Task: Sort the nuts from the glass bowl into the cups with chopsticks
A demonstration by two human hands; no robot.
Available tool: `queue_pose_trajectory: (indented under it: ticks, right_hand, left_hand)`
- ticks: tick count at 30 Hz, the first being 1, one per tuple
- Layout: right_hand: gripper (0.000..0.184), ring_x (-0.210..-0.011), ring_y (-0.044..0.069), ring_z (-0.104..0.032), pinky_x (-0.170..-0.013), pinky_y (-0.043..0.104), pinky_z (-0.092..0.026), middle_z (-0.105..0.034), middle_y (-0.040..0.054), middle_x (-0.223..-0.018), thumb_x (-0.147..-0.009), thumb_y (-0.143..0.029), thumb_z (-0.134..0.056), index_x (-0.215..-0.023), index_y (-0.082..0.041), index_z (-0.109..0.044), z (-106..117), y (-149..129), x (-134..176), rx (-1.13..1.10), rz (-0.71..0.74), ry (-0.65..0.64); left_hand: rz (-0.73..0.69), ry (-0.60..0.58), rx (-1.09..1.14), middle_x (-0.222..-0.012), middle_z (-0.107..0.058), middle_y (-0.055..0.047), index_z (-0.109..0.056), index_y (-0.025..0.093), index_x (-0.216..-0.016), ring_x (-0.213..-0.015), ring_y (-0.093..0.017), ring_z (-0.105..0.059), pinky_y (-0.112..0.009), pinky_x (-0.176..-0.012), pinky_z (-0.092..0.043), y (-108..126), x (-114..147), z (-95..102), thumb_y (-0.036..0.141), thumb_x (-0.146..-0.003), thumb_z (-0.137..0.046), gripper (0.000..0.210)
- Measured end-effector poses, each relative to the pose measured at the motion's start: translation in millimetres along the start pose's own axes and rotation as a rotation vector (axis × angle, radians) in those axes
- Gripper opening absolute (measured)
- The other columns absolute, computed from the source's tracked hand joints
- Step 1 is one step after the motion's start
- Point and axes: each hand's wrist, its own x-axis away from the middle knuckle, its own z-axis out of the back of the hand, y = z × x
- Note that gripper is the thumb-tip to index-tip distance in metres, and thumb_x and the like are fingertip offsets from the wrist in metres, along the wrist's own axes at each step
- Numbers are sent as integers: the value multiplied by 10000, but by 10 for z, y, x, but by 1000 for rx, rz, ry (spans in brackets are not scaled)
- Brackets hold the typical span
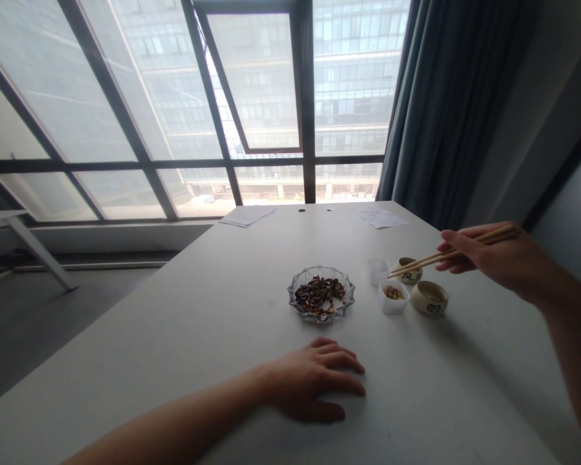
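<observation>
My right hand is closed around a pair of wooden chopsticks. Their tips hover above a small white plastic cup that holds several pale brown nuts or beans. Palm down on the table, my left hand lies with its fingers spread and nothing in it. Beyond it stands a scalloped glass dish with dark reddish-brown pieces and some lighter ones. Beside the cup are a second clear plastic cup and two cream ceramic cups with dark characters, one partly behind the chopsticks.
The white table runs toward the windows. Sheets of paper lie at its far left and far right. A dark curtain hangs at the right, and another table stands at the left.
</observation>
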Motion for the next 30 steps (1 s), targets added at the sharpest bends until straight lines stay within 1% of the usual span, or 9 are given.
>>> queue_pose_trajectory:
  ticks: [2,4,7,10,12,14,17,26,30]
  right_hand:
    - [383,-627,274,-797,-580,347,-695,-802,131,-733,-798,-577,-876,-780,-198,-821,-44,-9,16,-18,38,-12]
    - [479,-648,277,-804,-590,343,-697,-809,133,-752,-749,-652,-880,-813,-179,-832,-140,-17,50,-53,71,-76]
    - [553,-674,275,-812,-600,322,-686,-817,136,-768,-764,-697,-844,-857,-152,-838,-380,0,131,-92,99,-285]
    - [527,-688,248,-814,-609,280,-665,-821,121,-770,-839,-673,-794,-880,-149,-834,-665,84,212,-69,108,-507]
    - [510,-701,241,-817,-628,271,-663,-821,114,-765,-851,-653,-795,-880,-145,-827,-833,174,248,-59,94,-596]
    - [515,-710,251,-820,-644,287,-671,-819,117,-760,-834,-650,-812,-878,-136,-817,-961,271,266,-83,61,-607]
    - [532,-714,267,-822,-647,314,-681,-820,128,-772,-827,-652,-816,-890,-124,-808,-1061,377,268,-123,28,-566]
    - [500,-770,264,-823,-678,323,-680,-830,131,-840,-868,-620,-795,-933,-126,-821,-1046,323,282,-124,101,-579]
    - [489,-765,251,-818,-685,318,-672,-831,127,-843,-880,-618,-782,-940,-134,-831,-1071,331,317,-111,114,-610]
  left_hand:
    - [0,1,2,-1508,-603,-75,-602,286,-1426,-1411,-281,-543,-408,-1230,-292,6,-5,0,523,-1025,-632,466]
    - [2,0,3,-1507,-604,-80,-604,284,-1425,-1410,-285,-544,-414,-1227,-298,13,-10,1,527,-1027,-627,466]
    - [8,-5,5,-1505,-606,-86,-601,287,-1430,-1407,-293,-548,-428,-1226,-306,20,-10,5,517,-1027,-628,465]
    - [7,-10,8,-1508,-604,-82,-596,290,-1435,-1413,-293,-542,-430,-1229,-304,17,-3,8,507,-1028,-626,462]
    - [5,-8,8,-1509,-604,-81,-596,290,-1436,-1417,-292,-539,-428,-1231,-299,11,4,7,523,-1033,-617,466]
    - [2,-3,6,-1507,-606,-83,-596,289,-1436,-1416,-291,-540,-425,-1231,-295,6,8,5,539,-1038,-607,470]
    - [-5,1,5,-1502,-609,-86,-599,285,-1432,-1408,-286,-547,-418,-1225,-302,2,12,2,543,-1042,-604,468]
    - [-3,1,-12,-1493,-613,-85,-608,281,-1412,-1398,-290,-555,-416,-1223,-308,0,12,0,530,-1028,-626,458]
    - [-2,5,-4,-1495,-610,-82,-597,288,-1416,-1397,-291,-556,-420,-1230,-300,-5,15,-6,514,-1019,-643,459]
